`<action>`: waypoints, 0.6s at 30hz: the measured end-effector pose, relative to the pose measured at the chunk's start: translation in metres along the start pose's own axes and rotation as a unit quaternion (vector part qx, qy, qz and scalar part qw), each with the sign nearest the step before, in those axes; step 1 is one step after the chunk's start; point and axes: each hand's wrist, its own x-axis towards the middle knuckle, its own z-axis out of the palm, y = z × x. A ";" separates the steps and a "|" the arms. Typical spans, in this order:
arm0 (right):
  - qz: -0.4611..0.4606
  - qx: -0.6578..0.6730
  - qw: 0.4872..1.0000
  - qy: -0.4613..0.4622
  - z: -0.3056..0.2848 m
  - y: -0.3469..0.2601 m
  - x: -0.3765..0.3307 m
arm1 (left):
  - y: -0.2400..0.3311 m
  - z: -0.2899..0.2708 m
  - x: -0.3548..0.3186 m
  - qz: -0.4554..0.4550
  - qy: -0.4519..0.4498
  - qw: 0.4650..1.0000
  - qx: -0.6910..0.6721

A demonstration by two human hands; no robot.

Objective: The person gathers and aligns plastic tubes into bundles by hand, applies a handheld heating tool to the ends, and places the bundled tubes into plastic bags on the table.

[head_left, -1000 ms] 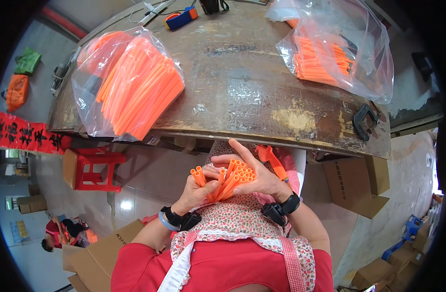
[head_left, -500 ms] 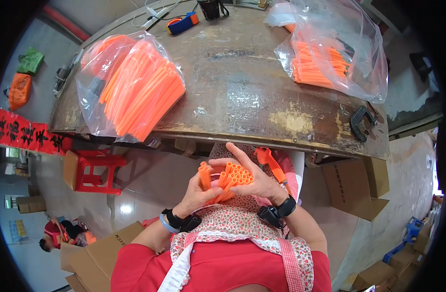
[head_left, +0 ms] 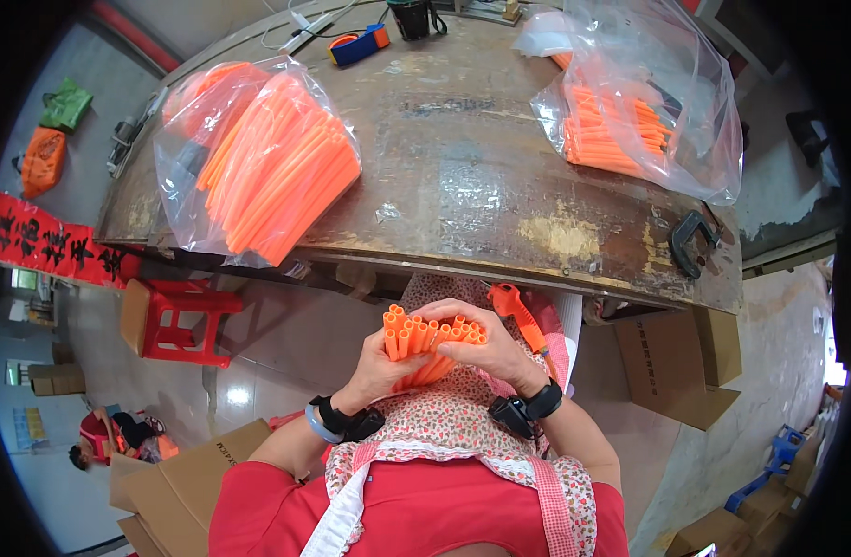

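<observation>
A bunch of orange plastic tubes [head_left: 432,336] stands in my two hands above my lap, the hollow ends facing up. My left hand [head_left: 374,369] wraps round the left part of the bunch. Around the right part curls my right hand [head_left: 495,348], its thumb lying across the tubes near their tops. The lower ends of the tubes are hidden by my hands and the flowered apron [head_left: 444,418]. Just right of my right hand, an orange-handled tool [head_left: 518,314] lies on my lap; its kind is unclear.
On the worn wooden table [head_left: 444,186] lie a clear bag of orange tubes [head_left: 277,167] at left, another bag of tubes [head_left: 620,130] at right, and a C-clamp [head_left: 693,243] near the right edge. Red stool [head_left: 184,320] and cardboard boxes [head_left: 671,357] stand on the floor.
My right-hand fingers, raised and spread before, have folded round the tubes. The separate tubes at left have come together with the rest into one bunch.
</observation>
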 end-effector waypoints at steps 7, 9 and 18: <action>-0.050 -0.088 0.988 0.117 0.015 0.005 0.000 | 0.003 0.002 0.003 -0.010 0.003 1.000 0.021; -0.042 -0.086 0.986 0.135 0.020 0.001 0.000 | 0.000 0.001 0.005 -0.019 0.000 1.000 0.008; -0.012 -0.011 0.985 0.172 0.020 0.004 0.003 | -0.008 0.000 0.005 0.009 -0.040 0.996 0.076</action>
